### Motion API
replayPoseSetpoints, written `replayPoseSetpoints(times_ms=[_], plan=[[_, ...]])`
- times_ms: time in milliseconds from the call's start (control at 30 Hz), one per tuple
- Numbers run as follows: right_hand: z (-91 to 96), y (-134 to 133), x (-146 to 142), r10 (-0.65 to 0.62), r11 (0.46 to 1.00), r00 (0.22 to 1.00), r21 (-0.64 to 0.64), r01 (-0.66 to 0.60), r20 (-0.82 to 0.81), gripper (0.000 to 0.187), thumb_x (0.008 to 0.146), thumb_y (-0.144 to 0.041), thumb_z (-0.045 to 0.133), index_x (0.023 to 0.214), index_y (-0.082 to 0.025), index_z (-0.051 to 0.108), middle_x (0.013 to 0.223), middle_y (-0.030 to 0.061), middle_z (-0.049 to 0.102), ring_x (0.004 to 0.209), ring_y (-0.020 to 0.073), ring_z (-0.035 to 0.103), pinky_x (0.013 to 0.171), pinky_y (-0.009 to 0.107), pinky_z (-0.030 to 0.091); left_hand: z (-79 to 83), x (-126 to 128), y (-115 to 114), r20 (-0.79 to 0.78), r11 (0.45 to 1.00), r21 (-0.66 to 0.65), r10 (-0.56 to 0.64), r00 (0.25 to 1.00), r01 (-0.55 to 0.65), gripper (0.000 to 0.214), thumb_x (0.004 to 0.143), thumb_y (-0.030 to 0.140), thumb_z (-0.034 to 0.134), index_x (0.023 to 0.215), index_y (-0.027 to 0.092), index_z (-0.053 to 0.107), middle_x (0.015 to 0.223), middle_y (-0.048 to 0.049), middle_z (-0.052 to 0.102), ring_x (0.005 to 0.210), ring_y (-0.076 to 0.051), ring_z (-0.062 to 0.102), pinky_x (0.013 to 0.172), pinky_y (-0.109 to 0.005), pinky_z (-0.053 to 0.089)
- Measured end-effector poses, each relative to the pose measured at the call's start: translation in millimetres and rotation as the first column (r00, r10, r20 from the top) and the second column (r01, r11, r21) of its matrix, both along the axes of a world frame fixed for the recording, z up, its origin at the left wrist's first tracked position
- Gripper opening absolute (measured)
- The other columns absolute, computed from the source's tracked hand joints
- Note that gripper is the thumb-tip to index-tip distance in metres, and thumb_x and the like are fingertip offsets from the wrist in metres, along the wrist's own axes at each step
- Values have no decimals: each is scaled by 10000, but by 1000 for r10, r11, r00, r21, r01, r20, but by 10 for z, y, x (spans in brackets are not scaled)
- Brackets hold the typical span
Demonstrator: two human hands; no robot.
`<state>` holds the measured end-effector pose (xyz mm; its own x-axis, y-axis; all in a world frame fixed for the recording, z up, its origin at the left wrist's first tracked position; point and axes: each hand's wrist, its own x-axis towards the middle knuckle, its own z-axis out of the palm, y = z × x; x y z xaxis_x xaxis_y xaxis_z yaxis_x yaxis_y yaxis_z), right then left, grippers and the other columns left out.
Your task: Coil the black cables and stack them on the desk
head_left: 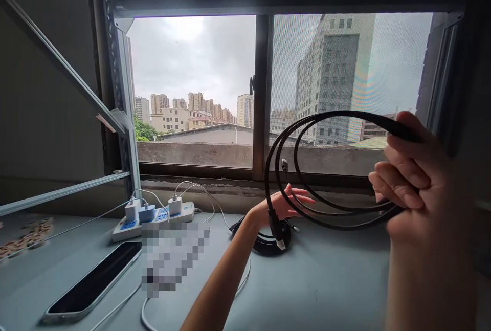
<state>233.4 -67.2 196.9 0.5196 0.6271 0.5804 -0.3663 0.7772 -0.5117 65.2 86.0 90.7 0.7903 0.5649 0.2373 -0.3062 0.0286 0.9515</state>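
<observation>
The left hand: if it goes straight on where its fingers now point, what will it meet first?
Probably the looped black cable in the right hand; depth is unclear, so the left hand may pass behind it.

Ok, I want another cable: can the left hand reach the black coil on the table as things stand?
Probably yes: the left hand is open near the coil, though looped cable from the right hand hangs partly in front.

Cable [337,113]: smooth, plastic-looking, faint sheen. Table [314,290]: smooth, matt. Phone [94,279]: glossy screen. Power strip [163,217]: plastic. Frame [131,159]: metal (dullish). Ledge [195,155] outside: rough, concrete-like.
</observation>
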Motion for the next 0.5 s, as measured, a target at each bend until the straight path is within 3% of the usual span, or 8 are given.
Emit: replayPoseSetpoints(times_ms=[100, 267, 400, 500], plan=[[-4, 64, 63, 28, 999, 999, -24, -28, -21, 225, 625, -148, 716, 826, -249, 728, 335, -136, 259, 245, 8, 149, 286, 192, 89, 135, -64, 14, 155, 993, 8, 113, 981, -115, 319, 838, 449, 607, 953, 156, 657, 1030, -106, 710, 929, -230, 684, 939, -375, 451], [-55, 296, 97, 13, 997, 999, -81, -18, -52, 277, 596, -131, 719, 860, -212, 730, 359, -133, 290, 279, 4, 185, 303, 164, 106, 551, -129, -267, 320, 961, 27, 252, 913, -275, 335, 863, 419, 584, 1116, 205, 632, 1082, -82, 705, 1002, -223, 671, 901, -333, 484], [-113, 502, 50, -68, 994, 998, -89, 67, -8, 266, 591, -157, 702, 853, -180, 738, 373, -130, 295, 304, 13, 202, 305, 162, 123, 744, -77, -478, 269, 903, 5, 413, 870, -430, 388, 874, 411, 565, 1194, 192, 577, 1033, -103, 715, 879, -206, 698, 850, -334, 502], [-130, 552, 7, -125, 988, 991, -90, 128, 39, 268, 591, -178, 698, 855, -181, 743, 373, -126, 306, 314, 25, 214, 303, 166, 132, 760, -6, -550, 211, 896, 15, 430, 878, -443, 466, 890, 519, 488, 1216, 191, 544, 1035, -116, 710, 853, -236, 706, 789, -349, 517]])
